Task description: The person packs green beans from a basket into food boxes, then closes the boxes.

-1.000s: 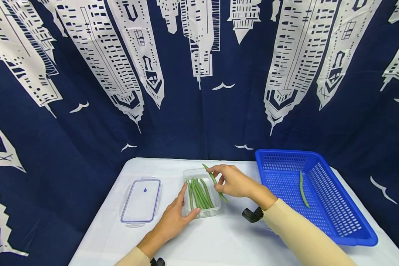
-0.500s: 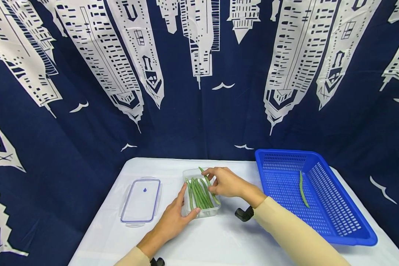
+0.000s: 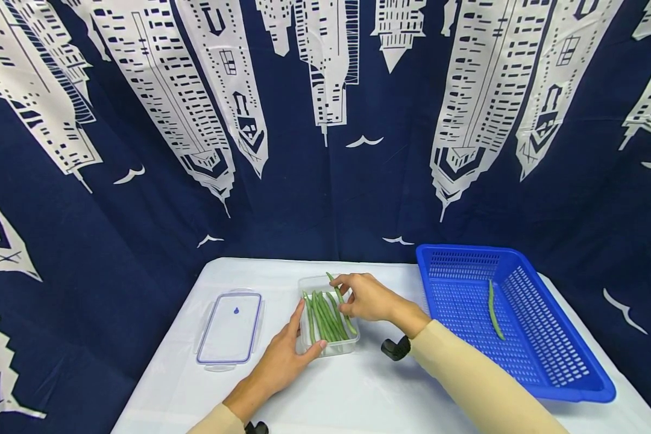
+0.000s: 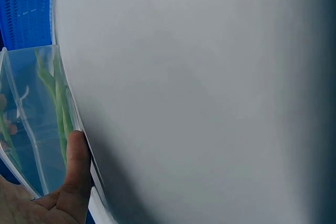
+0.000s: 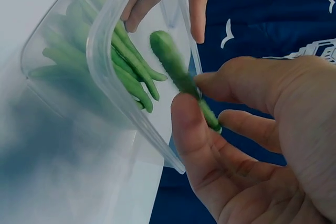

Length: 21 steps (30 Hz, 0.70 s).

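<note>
1. Right wrist view: the held green bean [image 5: 178, 71] is pinched between thumb and fingers of the right hand [image 3: 377, 296], tilted at the container's mouth. Seen from the head camera, it slants along the right side, its upper end by the far rim; whether it touches its neighbours I cannot tell.
2. The clear container [image 3: 336, 348] has a raised rim around an open top. Several green beans [image 3: 324, 316] lie inside, side by side and roughly lengthwise, with a strip of bare floor showing toward the far wall.
3. The left hand [image 3: 289, 355] rests against the container with thumb and fingers spread wide and fairly straight, index along the left side, thumb at the near edge; it has hold of no bean.
4. To the left, a strip of white tabletop [image 3: 380, 386] separates the container from the flat lid [image 3: 229, 328], which has a blue border.
5. To the right, more tabletop lies between the container and the blue basket [image 3: 456, 313], though the right forearm spans part of that gap. One curved bean [image 3: 492, 308] lies in the basket, well away from its walls on the near side.
6. Behind the table's far edge hangs a navy cloth [image 3: 298, 199] printed with white buildings.
</note>
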{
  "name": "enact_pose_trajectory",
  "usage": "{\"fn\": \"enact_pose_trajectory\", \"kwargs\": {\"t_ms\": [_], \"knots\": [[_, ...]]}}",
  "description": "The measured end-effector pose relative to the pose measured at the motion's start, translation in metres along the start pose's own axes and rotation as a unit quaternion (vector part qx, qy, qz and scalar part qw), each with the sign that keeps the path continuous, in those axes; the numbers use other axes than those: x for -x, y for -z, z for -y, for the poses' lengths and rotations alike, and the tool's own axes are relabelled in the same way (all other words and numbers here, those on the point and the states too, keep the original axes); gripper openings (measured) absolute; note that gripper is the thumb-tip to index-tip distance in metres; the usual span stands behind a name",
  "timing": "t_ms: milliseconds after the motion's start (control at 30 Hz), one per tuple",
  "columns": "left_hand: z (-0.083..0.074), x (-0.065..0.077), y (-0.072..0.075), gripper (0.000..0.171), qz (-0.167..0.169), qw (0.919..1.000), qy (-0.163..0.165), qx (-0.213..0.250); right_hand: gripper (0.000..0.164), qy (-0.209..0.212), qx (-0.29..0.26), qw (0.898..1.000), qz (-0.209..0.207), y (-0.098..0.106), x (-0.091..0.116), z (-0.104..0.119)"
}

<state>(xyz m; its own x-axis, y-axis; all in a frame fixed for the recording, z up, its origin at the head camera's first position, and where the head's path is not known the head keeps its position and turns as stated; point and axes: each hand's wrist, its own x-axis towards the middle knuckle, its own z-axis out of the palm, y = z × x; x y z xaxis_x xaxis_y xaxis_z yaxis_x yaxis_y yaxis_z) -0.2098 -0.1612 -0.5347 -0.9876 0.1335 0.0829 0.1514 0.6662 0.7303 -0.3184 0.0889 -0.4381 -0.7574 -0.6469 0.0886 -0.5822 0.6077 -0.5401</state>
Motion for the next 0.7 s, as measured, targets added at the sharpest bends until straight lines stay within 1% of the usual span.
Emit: {"fn": "enact_pose_trajectory", "kwargs": {"t_ms": [167, 367, 700], "knots": [[-0.002, 0.001, 0.001, 0.105, -0.001, 1.0000, 0.001, 0.001, 0.052, 0.000, 0.017, 1.000, -0.003, 0.001, 0.001, -0.002], [-0.003, 0.002, 0.002, 0.106, 0.002, 1.0000, 0.007, 0.004, 0.051, 0.006, 0.015, 1.000, -0.011, 0.004, 0.008, -0.004], [-0.005, 0.002, 0.001, 0.105, -0.001, 1.0000, 0.003, 0.003, 0.046, 0.022, 0.016, 0.999, -0.045, 0.021, 0.025, -0.007]]}}
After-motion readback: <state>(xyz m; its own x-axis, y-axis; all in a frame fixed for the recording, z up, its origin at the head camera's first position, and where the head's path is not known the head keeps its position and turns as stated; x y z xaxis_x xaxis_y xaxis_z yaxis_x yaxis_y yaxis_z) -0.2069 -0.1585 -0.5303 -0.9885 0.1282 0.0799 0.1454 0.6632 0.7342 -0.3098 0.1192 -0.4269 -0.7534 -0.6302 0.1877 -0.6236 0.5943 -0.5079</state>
